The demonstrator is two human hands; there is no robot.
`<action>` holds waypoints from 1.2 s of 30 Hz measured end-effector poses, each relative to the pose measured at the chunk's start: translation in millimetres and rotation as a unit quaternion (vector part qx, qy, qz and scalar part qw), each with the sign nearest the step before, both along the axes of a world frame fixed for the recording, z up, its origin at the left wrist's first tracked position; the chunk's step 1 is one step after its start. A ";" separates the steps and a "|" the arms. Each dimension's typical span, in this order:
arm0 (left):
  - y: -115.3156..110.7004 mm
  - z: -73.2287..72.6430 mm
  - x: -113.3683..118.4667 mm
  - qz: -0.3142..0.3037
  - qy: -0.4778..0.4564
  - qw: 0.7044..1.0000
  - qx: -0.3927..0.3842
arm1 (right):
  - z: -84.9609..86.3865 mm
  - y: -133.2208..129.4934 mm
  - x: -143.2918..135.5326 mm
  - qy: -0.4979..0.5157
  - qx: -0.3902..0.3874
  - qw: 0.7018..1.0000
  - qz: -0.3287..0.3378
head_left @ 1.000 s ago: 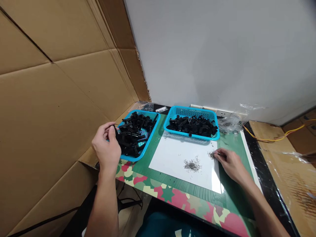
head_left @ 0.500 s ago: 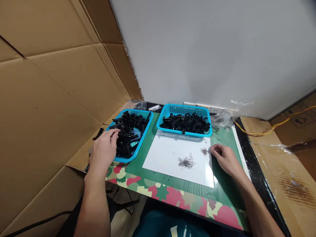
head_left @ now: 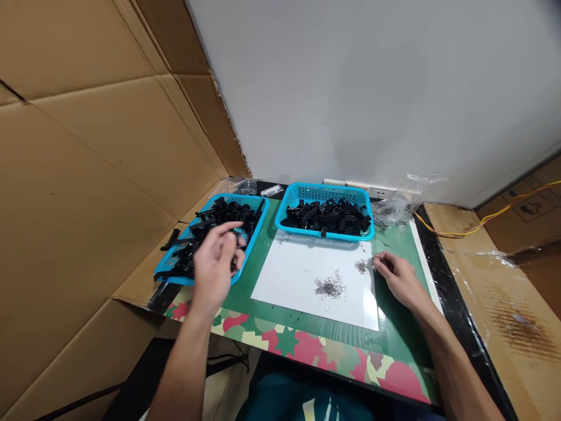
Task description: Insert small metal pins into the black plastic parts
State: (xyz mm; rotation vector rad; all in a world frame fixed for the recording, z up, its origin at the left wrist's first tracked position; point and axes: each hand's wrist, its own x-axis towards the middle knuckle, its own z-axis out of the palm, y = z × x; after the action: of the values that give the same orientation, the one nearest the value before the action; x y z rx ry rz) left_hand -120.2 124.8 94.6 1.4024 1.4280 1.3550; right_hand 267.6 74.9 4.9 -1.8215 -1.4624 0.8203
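Note:
My left hand (head_left: pixel 214 257) is over the right part of the left blue basket (head_left: pixel 262 225), its index finger stretched and the other fingers curled. Motion blurs it, and I cannot make out whether a black part is between the fingers. Black plastic parts (head_left: pixel 182 260) fill much of this basket. At the right edge of the white sheet (head_left: pixel 284 275), my right hand (head_left: pixel 397 275) is closed in a pinch on a thin, dark, pointed tool (head_left: pixel 376 256), mostly hidden by the fingers. Its tip is beside a small pile of fine metal pieces (head_left: pixel 361 266). A larger pile of them (head_left: pixel 329 287) lies mid-sheet.
Behind the sheet stands a second blue basket (head_left: pixel 324 235) with many black plastic parts. Clear plastic bags (head_left: pixel 394 210) lie near a wall socket (head_left: pixel 381 192). Cardboard (head_left: pixel 87 175) walls the left side. A yellow cable (head_left: pixel 486 222) runs along the right.
My left hand has moved right and slightly toward me, from the left basket's left side to its right part, and its fingers have spread somewhat. My right hand has barely moved.

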 end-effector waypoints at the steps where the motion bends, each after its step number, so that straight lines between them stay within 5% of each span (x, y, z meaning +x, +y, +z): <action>1: -5.9 -3.1 15.6 -0.040 -0.016 0.999 -0.019 | 1.2 -0.3 -0.1 0.032 0.010 0.999 0.002; 5: -32.8 -20.9 79.9 -0.163 -0.069 0.980 -0.092 | 14.4 -8.0 -12.3 0.192 0.077 0.978 0.011; 9: -50.0 -37.0 128.1 -0.248 -0.133 0.944 -0.171 | 25.9 -25.4 -41.3 0.207 0.145 0.967 -0.019; 19: -58.9 -49.8 165.5 -0.312 -0.321 0.852 -0.270 | 24.3 -48.8 -81.0 0.083 0.278 0.957 -0.012; 36: -70.4 -57.6 160.2 -0.250 -0.156 0.943 -0.153 | 31.0 -52.5 -79.5 0.038 0.288 0.957 0.026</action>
State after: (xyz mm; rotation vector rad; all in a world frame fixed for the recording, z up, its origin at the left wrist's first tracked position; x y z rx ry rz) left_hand 40.0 54.4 37.1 1.1759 0.9383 0.9280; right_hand 188.1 22.5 35.9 -1.3025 -1.5063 0.4163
